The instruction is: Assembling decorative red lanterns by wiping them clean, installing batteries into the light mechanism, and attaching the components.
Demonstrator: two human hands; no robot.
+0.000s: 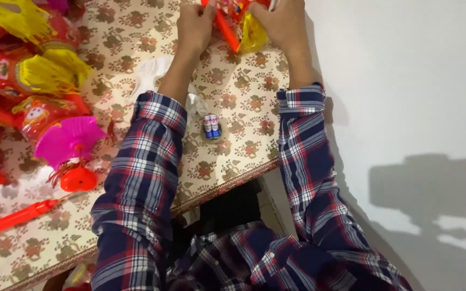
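My left hand [194, 26] and my right hand [280, 22] are both closed on a toy lantern [239, 24] at the top edge of the view. The lantern has a red-orange stick, a patterned red body and yellow film; its upper part is cut off by the frame. A small pack of batteries [212, 127] with blue and white ends lies on the flower-patterned table [244, 91] between my forearms. Both sleeves are plaid, in navy, red and white.
Several red and yellow tasselled lanterns [25, 70] are piled at the left, with a pink fan-shaped one [70, 141] and a red stick [14, 218] near the front edge. Crumpled clear plastic wrap [152, 75] lies under my left arm. A white wall [405, 81] stands right.
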